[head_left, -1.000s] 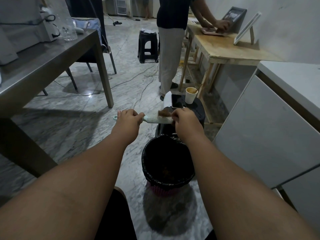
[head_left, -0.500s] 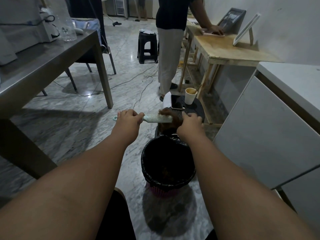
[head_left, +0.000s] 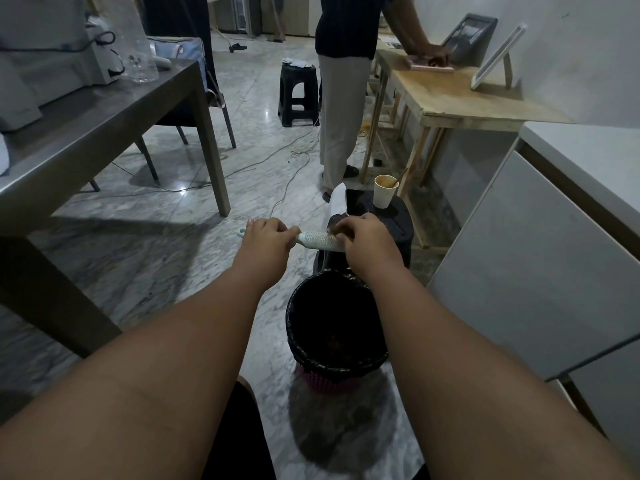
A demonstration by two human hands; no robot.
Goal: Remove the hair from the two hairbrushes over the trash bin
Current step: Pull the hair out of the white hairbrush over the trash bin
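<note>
A pale green hairbrush (head_left: 317, 240) lies level in the air just beyond the trash bin (head_left: 304, 355), which is lined with a black bag. My left hand (head_left: 266, 239) grips the brush's handle. My right hand (head_left: 367, 242) is at the bristle end, its fingers pinching a small dark clump of hair (head_left: 334, 223) on the bristles. Brownish hair lies at the bottom of the bin. A second hairbrush is not in view.
A black stool (head_left: 398, 226) behind the bin bears a paper cup (head_left: 384, 190), a phone and a white object. A person stands at a wooden table (head_left: 460, 105). A grey table (head_left: 97, 123) is at the left, white cabinets (head_left: 540, 258) at the right. Cables cross the floor.
My right hand dipped toward the bin with a larger tuft of hair, then came back up to the bristles. My left hand held the brush nearly still.
</note>
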